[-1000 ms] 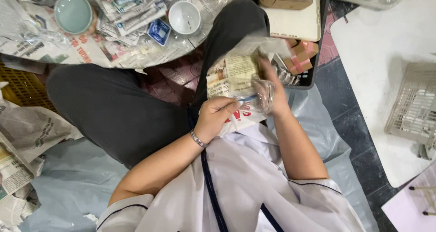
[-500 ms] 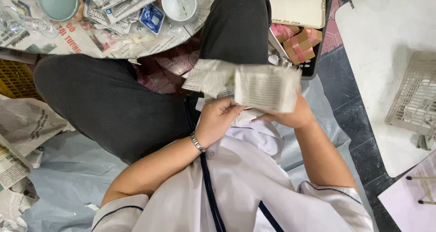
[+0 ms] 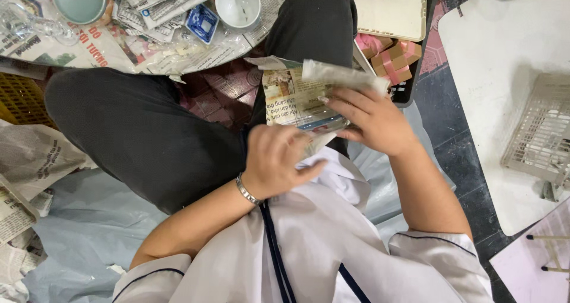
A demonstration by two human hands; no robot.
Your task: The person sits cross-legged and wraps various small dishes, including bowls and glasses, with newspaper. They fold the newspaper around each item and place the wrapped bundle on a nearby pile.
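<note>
Since 0.5 s ago: newspaper bundle (image 3: 297, 95) sits lower, nearer lap. R hand (image 3: 374, 122) fingers grasp bundle at 3 o'clock; L hand (image 3: 276, 160) fingers curl on its 6 o'clock edge. 1 bundle, 2 hands.

Floor (image 3: 442, 110): dark tiles with pink patterned tiles showing at upper centre. Pale blue plastic sheet (image 3: 83, 232) spread over the lower left. Newspaper sheets (image 3: 35, 154) lie loose at the left edge and across the upper left. White board (image 3: 504, 48) lies at the upper right, carrying a white wire basket (image 3: 537, 137) at the right edge. Yellow crate (image 3: 21, 98) at left. Lighting even, overhead.
</note>
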